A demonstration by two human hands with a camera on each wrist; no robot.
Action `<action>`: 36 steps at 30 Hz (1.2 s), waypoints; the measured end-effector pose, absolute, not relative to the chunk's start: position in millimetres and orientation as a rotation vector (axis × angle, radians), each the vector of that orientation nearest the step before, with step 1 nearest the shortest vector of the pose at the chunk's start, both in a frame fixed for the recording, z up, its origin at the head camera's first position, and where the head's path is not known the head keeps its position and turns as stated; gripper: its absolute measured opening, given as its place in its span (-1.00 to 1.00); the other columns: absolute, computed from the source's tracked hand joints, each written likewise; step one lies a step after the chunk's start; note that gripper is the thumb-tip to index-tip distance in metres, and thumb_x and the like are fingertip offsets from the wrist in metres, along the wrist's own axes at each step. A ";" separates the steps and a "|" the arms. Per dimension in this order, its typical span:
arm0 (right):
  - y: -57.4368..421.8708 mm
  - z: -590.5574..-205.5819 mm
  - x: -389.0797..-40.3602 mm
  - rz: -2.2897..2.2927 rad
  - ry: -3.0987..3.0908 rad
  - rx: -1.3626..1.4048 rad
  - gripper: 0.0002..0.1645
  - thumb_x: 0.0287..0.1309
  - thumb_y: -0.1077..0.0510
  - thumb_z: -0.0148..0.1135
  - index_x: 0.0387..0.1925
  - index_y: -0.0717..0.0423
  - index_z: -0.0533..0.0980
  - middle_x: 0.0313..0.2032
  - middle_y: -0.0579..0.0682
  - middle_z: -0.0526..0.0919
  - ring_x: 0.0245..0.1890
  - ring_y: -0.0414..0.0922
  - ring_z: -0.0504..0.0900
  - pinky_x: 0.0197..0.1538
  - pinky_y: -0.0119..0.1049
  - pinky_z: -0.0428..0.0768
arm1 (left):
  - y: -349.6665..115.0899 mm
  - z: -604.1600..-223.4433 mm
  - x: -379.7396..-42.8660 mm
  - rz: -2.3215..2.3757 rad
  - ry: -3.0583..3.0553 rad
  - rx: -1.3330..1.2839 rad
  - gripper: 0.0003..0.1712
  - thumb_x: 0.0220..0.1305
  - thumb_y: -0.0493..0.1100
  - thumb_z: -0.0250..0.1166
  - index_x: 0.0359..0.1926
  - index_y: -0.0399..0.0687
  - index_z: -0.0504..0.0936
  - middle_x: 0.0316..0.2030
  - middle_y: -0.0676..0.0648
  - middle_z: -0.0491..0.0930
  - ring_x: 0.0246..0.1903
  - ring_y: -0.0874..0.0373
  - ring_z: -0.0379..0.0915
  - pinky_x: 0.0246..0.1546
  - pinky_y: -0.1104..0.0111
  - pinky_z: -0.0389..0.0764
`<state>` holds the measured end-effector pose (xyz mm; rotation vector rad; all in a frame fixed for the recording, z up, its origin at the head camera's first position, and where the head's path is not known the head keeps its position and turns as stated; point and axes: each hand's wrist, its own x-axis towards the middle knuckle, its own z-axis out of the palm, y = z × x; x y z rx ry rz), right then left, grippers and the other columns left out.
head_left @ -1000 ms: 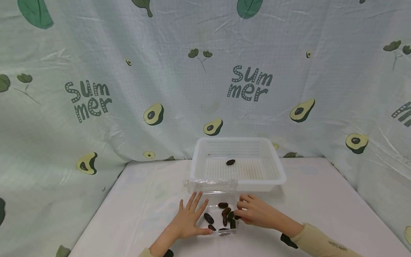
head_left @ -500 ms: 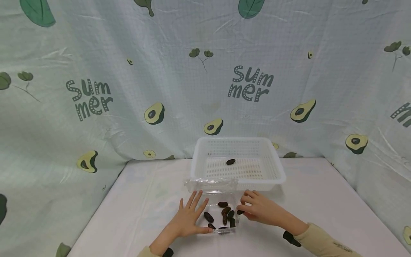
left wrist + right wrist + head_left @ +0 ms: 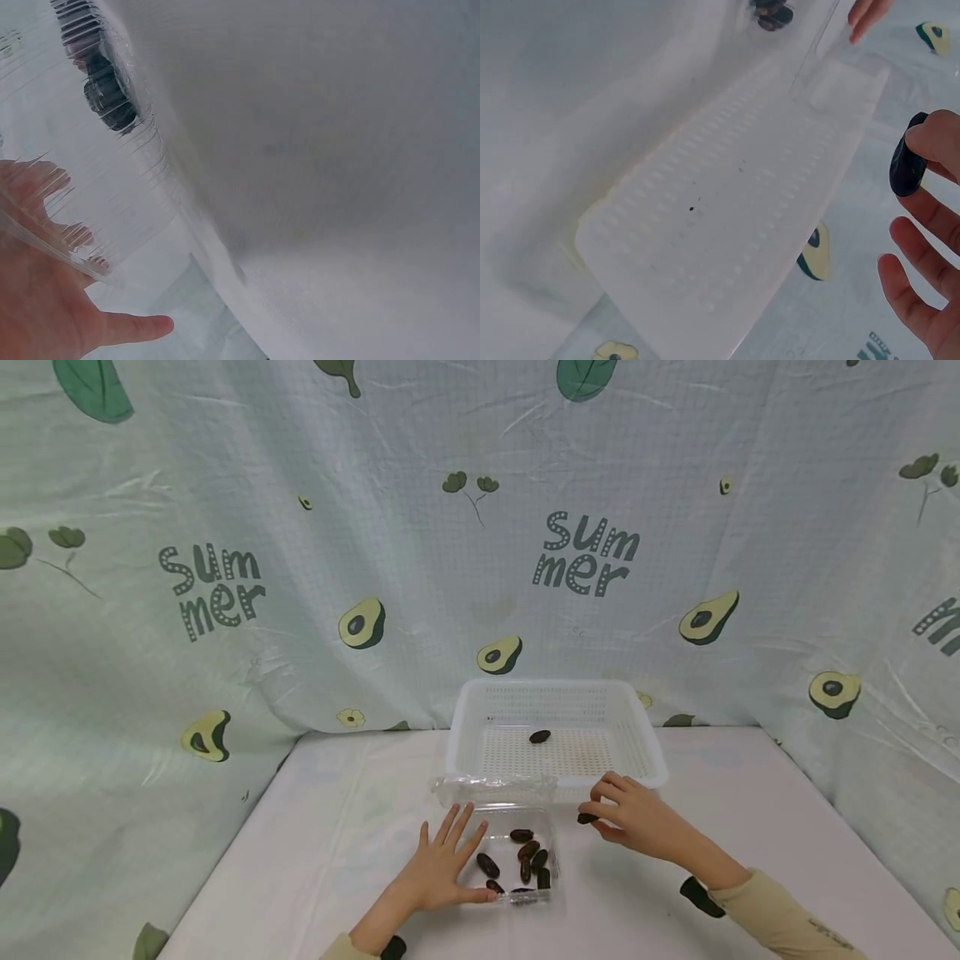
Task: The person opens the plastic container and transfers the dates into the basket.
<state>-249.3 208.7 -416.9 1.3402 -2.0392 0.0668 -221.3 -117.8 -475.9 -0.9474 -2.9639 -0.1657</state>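
My right hand [image 3: 637, 820] pinches a dark oval date [image 3: 588, 818] between thumb and index finger, out to the right of the clear plastic box [image 3: 504, 850]. In the right wrist view, the date [image 3: 907, 161] looks black, glossy and slightly wrinkled, and the other fingers stay loosely bent. My left hand [image 3: 435, 872] lies with fingers spread along the box's left side, thumb at its front edge. Several dark brown dates [image 3: 528, 850] lie in the box, mostly toward its right. The left wrist view shows the left hand [image 3: 45, 292] partly behind the ribbed clear plastic.
Behind the box stands a white perforated basket [image 3: 562, 768] with one date [image 3: 539, 737] in it. The box's clear lid [image 3: 491, 789] is folded back against the basket's front. A white cloth [image 3: 360, 793] covers the table, and a printed curtain [image 3: 420, 552] hangs behind.
My right hand has lifted the date away from the box's right edge, moving right and toward the basket. The left hand has stayed in place.
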 end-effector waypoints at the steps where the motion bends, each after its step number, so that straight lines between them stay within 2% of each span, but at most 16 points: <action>1: 211.0 -414.5 -251.1 0.064 -2.030 1.336 -0.69 0.23 0.01 -0.21 -0.33 -0.08 0.50 -0.39 -0.13 0.43 -0.34 -0.18 0.36 -0.38 -0.38 0.40 | -117.9 -476.1 -221.4 -0.171 -2.965 -0.947 0.09 -0.07 0.55 -0.05 0.37 0.03 0.01 0.39 -0.17 -0.21 0.37 -0.16 -0.29 0.05 -0.32 0.05; 7: 226.9 -400.7 -269.5 0.018 -1.975 1.310 -0.70 0.21 0.05 -0.19 -0.32 -0.01 0.50 -0.40 -0.08 0.45 -0.36 -0.14 0.38 -0.34 -0.33 0.41 | -117.9 -473.8 -221.1 -0.184 -2.951 -0.963 0.09 -0.05 0.57 -0.10 0.36 0.02 0.02 0.39 -0.19 -0.20 0.36 -0.18 -0.28 0.03 -0.33 0.05; 16: 241.9 -381.3 -310.5 -0.022 -1.957 1.213 -0.58 0.27 0.01 -0.33 -0.33 0.04 0.49 -0.42 -0.01 0.42 -0.39 -0.08 0.33 -0.51 -0.30 0.30 | -117.0 -470.2 -221.2 -0.197 -2.969 -0.972 0.08 -0.05 0.55 -0.06 0.36 0.01 0.01 0.39 -0.19 -0.20 0.36 -0.19 -0.28 0.05 -0.31 0.05; 17: 242.0 -379.1 -314.2 -0.029 -1.960 1.207 -0.61 0.26 0.02 -0.29 -0.32 0.04 0.49 -0.41 -0.01 0.42 -0.39 -0.08 0.33 -0.51 -0.29 0.29 | -117.0 -470.6 -221.2 -0.195 -2.975 -0.973 0.08 -0.05 0.55 -0.07 0.36 0.02 0.00 0.39 -0.18 -0.21 0.36 -0.19 -0.29 0.05 -0.31 0.05; 20: 239.6 -371.6 -324.5 -0.045 -1.977 1.190 -0.88 0.12 0.13 0.06 -0.31 0.04 0.48 -0.41 0.01 0.42 -0.38 -0.06 0.32 -0.47 -0.26 0.29 | -117.0 -470.5 -220.5 -0.194 -2.986 -0.974 0.09 -0.05 0.56 -0.09 0.37 0.02 0.00 0.39 -0.18 -0.22 0.36 -0.18 -0.30 0.06 -0.31 0.04; 21: 238.3 -369.0 -327.8 -0.057 -1.981 1.180 -0.86 0.02 0.16 0.17 -0.31 0.04 0.47 -0.41 0.01 0.42 -0.38 -0.06 0.32 -0.47 -0.25 0.29 | -117.0 -470.6 -220.3 -0.197 -2.988 -0.975 0.09 -0.04 0.56 -0.09 0.37 0.02 -0.01 0.39 -0.18 -0.22 0.36 -0.18 -0.30 0.06 -0.31 0.04; 24: 232.7 -361.2 -337.7 -0.074 -1.994 1.152 -0.61 -0.31 0.24 0.41 -0.32 0.03 0.47 -0.41 0.01 0.42 -0.39 -0.05 0.32 -0.45 -0.23 0.29 | -116.7 -470.4 -219.7 -0.206 -2.987 -0.977 0.08 -0.04 0.55 -0.07 0.37 0.02 0.00 0.39 -0.18 -0.22 0.36 -0.19 -0.30 0.06 -0.31 0.04; 36: 204.8 -342.8 -384.1 -0.139 -2.032 1.076 -0.70 -0.21 0.21 0.39 -0.37 0.03 0.47 -0.43 0.03 0.43 -0.40 -0.02 0.33 -0.44 -0.22 0.29 | -117.9 -472.0 -219.8 -0.199 -2.984 -0.973 0.07 -0.03 0.53 -0.05 0.37 0.02 -0.01 0.39 -0.17 -0.22 0.37 -0.17 -0.31 0.06 -0.31 0.05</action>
